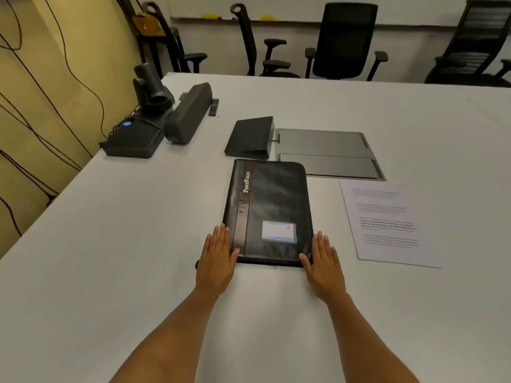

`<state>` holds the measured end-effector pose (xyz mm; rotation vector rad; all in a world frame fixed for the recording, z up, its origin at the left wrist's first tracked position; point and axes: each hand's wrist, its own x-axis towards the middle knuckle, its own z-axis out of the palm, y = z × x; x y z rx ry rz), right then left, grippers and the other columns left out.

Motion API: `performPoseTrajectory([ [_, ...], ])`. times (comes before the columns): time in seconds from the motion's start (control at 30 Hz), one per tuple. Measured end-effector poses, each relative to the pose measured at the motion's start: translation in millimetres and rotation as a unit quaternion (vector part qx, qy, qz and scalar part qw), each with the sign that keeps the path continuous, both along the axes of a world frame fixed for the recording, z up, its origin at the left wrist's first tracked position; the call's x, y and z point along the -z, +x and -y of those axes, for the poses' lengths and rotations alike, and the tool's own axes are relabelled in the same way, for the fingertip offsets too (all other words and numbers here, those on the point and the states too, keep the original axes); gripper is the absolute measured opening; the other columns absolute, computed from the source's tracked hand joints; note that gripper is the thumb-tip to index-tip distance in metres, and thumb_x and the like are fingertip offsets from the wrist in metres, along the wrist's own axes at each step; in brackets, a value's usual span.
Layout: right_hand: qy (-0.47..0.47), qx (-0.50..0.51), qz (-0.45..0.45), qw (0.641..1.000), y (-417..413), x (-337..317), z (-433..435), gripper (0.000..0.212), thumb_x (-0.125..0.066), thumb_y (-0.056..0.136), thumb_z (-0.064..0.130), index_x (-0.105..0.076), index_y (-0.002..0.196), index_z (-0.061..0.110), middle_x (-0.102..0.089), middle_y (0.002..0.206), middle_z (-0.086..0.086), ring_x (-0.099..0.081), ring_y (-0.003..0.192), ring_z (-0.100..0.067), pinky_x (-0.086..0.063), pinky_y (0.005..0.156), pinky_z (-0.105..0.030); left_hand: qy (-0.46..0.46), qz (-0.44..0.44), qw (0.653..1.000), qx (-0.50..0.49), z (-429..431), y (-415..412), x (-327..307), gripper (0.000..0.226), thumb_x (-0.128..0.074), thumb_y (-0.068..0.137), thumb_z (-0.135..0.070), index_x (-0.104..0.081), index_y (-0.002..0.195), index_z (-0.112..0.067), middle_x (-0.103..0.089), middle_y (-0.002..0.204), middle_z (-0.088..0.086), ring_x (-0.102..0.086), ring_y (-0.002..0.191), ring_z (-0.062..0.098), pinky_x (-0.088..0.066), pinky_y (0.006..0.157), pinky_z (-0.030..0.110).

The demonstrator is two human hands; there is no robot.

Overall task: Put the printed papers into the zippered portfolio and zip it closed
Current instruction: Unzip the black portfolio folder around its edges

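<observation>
A black zippered portfolio [272,205] lies closed and flat on the white table [124,230], with "PortFolio" lettering on its spine strip and a small card window on the cover. The printed papers [387,225] lie flat on the table to its right, apart from it. My left hand [217,261] rests flat at the portfolio's near left corner, thumb touching the edge. At the near right corner my right hand [323,265] lies flat, thumb against the cover. Both hands hold nothing.
Behind the portfolio sit a black wedge-shaped device [250,138] and a grey cable hatch [329,154] set in the table. At the far left stand a conference camera [150,88], a speaker bar [188,117] and a black box [132,139]. Office chairs [345,40] line the far edge.
</observation>
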<state>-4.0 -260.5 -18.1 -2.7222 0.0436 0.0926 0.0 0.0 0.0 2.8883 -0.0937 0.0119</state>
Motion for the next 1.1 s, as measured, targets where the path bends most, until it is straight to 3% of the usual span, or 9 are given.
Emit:
performPoseTrajectory([
  [0.13,-0.006,0.005,-0.027,1.000,-11,8,-3,0.066,-0.023,0.098,0.046,0.013,0.146,0.019,0.013,0.158,0.001,0.014,0.145,-0.012,0.010,0.116,-0.027,-0.009,0.010,1.000,-0.020,-2,-15,18,0.104,0.038,0.066,-0.065,0.002,0.149,-0.013,0.002,0.160,0.003,0.004,0.148,0.016,0.025,0.108,0.016],
  [0.27,-0.002,0.006,-0.032,0.999,-19,15,-7,0.065,-0.023,0.098,0.045,0.012,0.146,0.018,0.012,0.159,0.001,0.013,0.145,-0.012,0.009,0.116,-0.026,-0.006,-0.020,1.000,-0.018,-5,-24,25,0.103,0.039,0.066,-0.064,0.002,0.148,-0.014,0.001,0.160,0.002,0.003,0.148,0.016,0.026,0.107,0.016],
  [0.47,0.000,0.010,-0.025,1.000,-28,21,-11,0.064,-0.024,0.099,0.043,0.011,0.146,0.018,0.011,0.159,0.001,0.012,0.146,-0.011,0.008,0.117,-0.026,-0.017,-0.050,0.999,-0.005,-4,-36,18,0.088,0.014,0.089,-0.054,-0.032,0.142,-0.002,-0.034,0.150,0.013,-0.032,0.140,0.029,0.019,0.112,0.018],
  [0.53,0.000,0.012,-0.019,1.000,-30,22,-12,0.063,-0.024,0.099,0.042,0.013,0.145,0.020,0.011,0.159,0.001,0.011,0.146,-0.011,0.007,0.118,-0.026,-0.017,-0.039,0.999,-0.004,-3,-38,20,0.084,0.010,0.092,-0.052,-0.036,0.141,-0.001,-0.038,0.148,0.014,-0.036,0.138,0.030,0.015,0.113,0.020],
  [0.67,0.012,0.014,-0.018,1.000,-32,26,-12,0.064,-0.027,0.099,0.041,0.012,0.145,0.021,0.010,0.159,0.002,0.008,0.146,-0.011,0.003,0.119,-0.027,-0.013,-0.024,0.999,-0.019,-4,-40,35,0.085,0.014,0.083,-0.057,-0.009,0.149,-0.009,-0.007,0.158,0.004,-0.009,0.147,0.019,0.014,0.114,0.015],
  [0.8,0.026,0.017,-0.018,0.999,-32,30,-14,0.067,-0.030,0.098,0.042,0.010,0.147,0.019,0.009,0.159,0.002,0.003,0.147,-0.012,0.000,0.119,-0.028,-0.032,-0.018,0.999,-0.024,-5,-39,41,0.062,-0.025,0.099,-0.041,0.000,0.149,-0.013,0.008,0.156,-0.004,0.000,0.148,0.016,0.002,0.114,0.020],
  [0.9,0.019,0.020,-0.015,1.000,-31,33,-15,0.069,-0.030,0.098,0.044,0.012,0.147,0.018,0.009,0.159,0.002,0.002,0.147,-0.013,0.002,0.118,-0.027,-0.041,-0.026,0.999,-0.017,-5,-39,42,0.064,-0.033,0.099,-0.035,0.001,0.148,-0.013,0.006,0.158,-0.002,0.001,0.148,0.016,0.001,0.116,0.022],
  [1.0,0.012,0.021,-0.015,1.000,-31,36,-14,0.070,-0.029,0.097,0.045,0.017,0.144,0.020,0.011,0.159,0.002,0.004,0.147,-0.013,0.005,0.116,-0.026,-0.053,-0.033,0.998,-0.017,-5,-40,43,0.063,-0.027,0.099,-0.040,0.002,0.148,-0.013,0.008,0.156,-0.003,0.001,0.148,0.016,0.000,0.117,0.023],
  [1.1,0.012,0.023,-0.017,1.000,-30,37,-14,0.070,-0.028,0.097,0.046,0.020,0.142,0.022,0.012,0.159,0.002,0.004,0.147,-0.013,0.005,0.116,-0.025,-0.045,-0.036,0.998,-0.018,-4,-40,44,0.080,0.011,0.083,-0.060,0.003,0.148,-0.013,0.006,0.158,-0.001,0.001,0.148,0.016,0.000,0.118,0.024],
])
